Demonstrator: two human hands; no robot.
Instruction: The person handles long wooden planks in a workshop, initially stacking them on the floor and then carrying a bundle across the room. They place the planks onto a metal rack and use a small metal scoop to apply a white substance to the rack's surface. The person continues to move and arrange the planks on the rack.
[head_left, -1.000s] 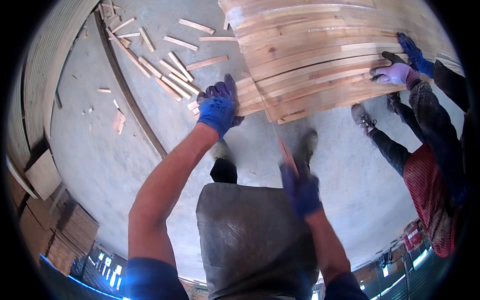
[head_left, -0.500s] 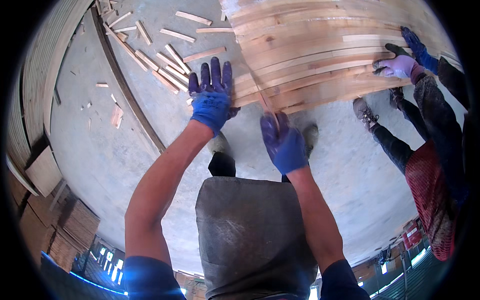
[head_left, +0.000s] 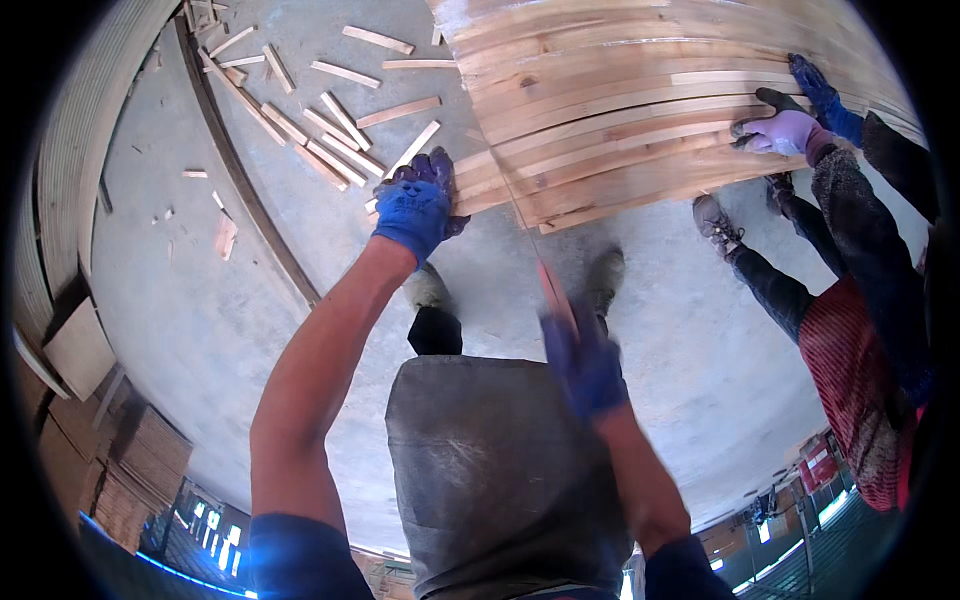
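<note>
The left hand (head_left: 415, 205) presses, fingers curled, on the near corner of the big stack of wood boards (head_left: 640, 110). The right hand (head_left: 580, 355) is blurry and grips a thin stick (head_left: 553, 290). I think the boards are being lined up; the stick goes to the near edge next.

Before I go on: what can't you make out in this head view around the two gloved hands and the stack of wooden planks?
- Blue-gloved right hand: motion-blurred; its grip on the thin reddish stick is unclear.
- Blue-gloved left hand: its palm hides how the fingers meet the stack of pale wooden planks.
- Plank stack: top and right end cut off by the picture's rim.
- Co-worker's purple-gloved hand: their body is cut by the right edge.
- Small wood scraps on the concrete floor: too small to identify.
</note>
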